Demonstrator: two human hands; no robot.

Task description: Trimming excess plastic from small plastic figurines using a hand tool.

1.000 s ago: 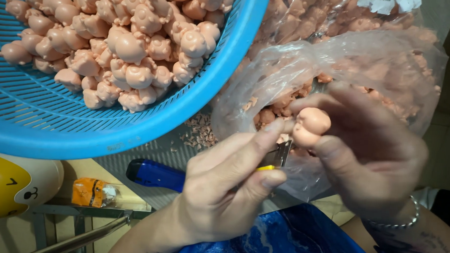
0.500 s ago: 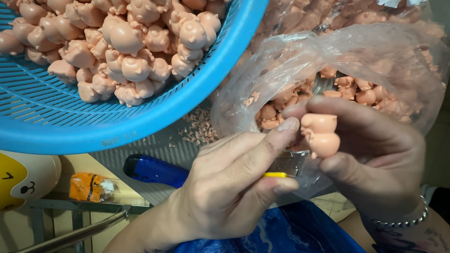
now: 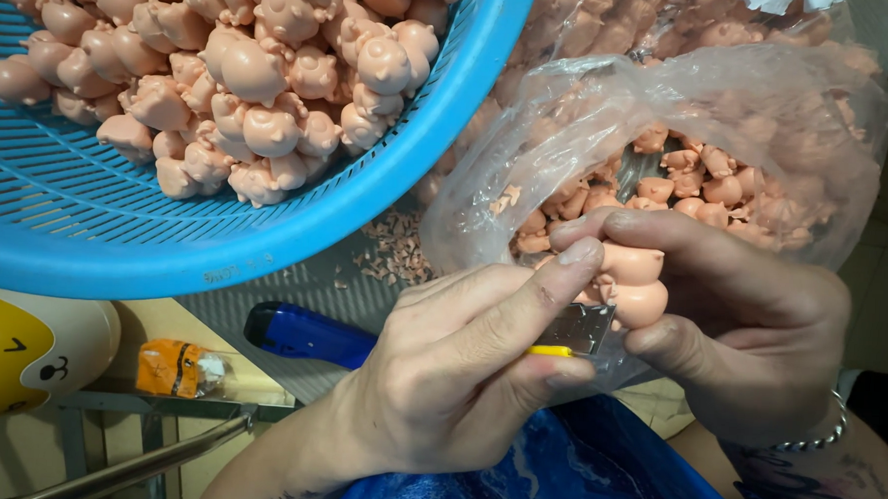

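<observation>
Left fingers (image 3: 551, 283) clamped on a small blade (image 3: 577, 330) with a yellow edge — forefinger pressed along its back. Right fingers (image 3: 661, 228) curled tight round a pink rubber pig figure (image 3: 632, 286), held against the blade just in front of the clear plastic bag (image 3: 764, 103) of like figures. Left hand (image 3: 449, 378) and right hand (image 3: 746, 329) touching, thumbs close to the edge. Likely hazard: a slip of the blade off soft rubber into the right thumb, or too deep a cut into the figure. Beyond — pink trimmings (image 3: 395, 253), blue colander (image 3: 267, 243) heaped with figures, blue handle (image 3: 303, 333).
</observation>
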